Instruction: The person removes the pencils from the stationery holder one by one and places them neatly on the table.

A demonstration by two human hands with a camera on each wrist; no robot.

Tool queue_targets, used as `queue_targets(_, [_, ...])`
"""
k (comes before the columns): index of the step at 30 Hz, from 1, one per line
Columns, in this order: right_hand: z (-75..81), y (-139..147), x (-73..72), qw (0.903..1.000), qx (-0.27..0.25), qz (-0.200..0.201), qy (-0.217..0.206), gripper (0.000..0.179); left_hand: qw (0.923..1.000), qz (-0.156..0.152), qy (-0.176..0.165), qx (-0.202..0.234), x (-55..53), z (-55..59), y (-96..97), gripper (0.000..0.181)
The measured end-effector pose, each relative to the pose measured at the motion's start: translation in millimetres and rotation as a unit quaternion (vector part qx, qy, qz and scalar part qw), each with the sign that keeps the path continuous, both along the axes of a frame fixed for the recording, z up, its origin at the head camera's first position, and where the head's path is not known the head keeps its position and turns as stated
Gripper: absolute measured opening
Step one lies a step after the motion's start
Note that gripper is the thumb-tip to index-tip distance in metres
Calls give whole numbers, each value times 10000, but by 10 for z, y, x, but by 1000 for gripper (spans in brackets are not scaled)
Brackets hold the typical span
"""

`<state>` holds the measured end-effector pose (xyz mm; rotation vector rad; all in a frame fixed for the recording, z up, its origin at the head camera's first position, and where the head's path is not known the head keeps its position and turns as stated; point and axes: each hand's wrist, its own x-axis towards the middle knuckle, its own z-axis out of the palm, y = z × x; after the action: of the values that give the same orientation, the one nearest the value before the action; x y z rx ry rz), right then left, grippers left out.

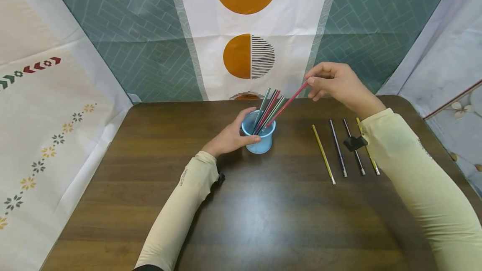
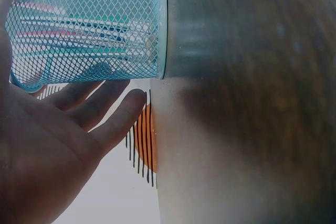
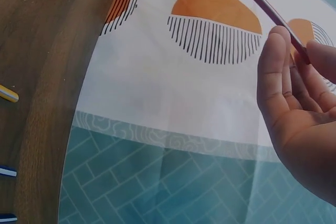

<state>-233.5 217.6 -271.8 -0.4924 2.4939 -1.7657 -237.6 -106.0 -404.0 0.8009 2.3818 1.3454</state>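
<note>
R. hand [image 1: 333, 85], qty 1: thumb & fingertips pinching red pencil [image 1: 288, 106] nr. its upper end; hand is hovering above tabletop [image 1: 260, 212], to R. of cup.

Red pencil, qty 1: slanting down-left from R. hand, lower end reaching into mouth of blue mesh cup [image 1: 260, 145]; whether it's touching the bottom, can't tell.

L. hand [image 1: 233, 134], qty 1: gripping cup from its L. side, thumb lying across the near side by the rim, fingers going round the far side.

Blue mesh cup, qty 1: standing upright on tabletop nr. the far edge, approx. centre; holding a bunch of pencils [image 1: 268, 112], colours incl. green, red & dark, all leaning R.; exact no. can't be told.

Loose pencils, qty 4, lying side by side R. of cup, well apart from it, pale tips facing the near edge. From L.: yellow pencil [image 1: 322, 152], dark pencil [image 1: 337, 145], 2nd dark pencil [image 1: 359, 162], 2nd yellow pencil [image 1: 370, 158]. Black wrist gear [image 1: 355, 143] is partly hiding the 3rd.

Sleeves, pale yellow [image 1: 425, 179], 1 pr.: covering both forearms.

Backdrop: white panel [image 1: 293, 20] w/ orange-and-striped circles, hanging btwn teal panels [image 1: 139, 24].
</note>
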Motion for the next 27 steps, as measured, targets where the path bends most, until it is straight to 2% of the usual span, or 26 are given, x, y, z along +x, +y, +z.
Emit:
queue_targets(5, [37, 61, 18, 9955, -913, 101, 219, 21, 10000, -8, 19, 8, -6, -7, 8, 88])
queue_targets(11, [93, 135, 40, 9795, -1997, 96, 245, 22, 10000, -5, -55, 48, -6, -7, 3, 88])
queue_targets(21, [146, 314, 82, 9661, -2559, -49, 326, 25, 10000, -1, -21, 88, -10, -3, 15, 89])
queue_targets(27, [145, 404, 98, 9634, -2647, -84, 425, 24, 9999, -5, -72, 108, -6, 1, 27, 88])
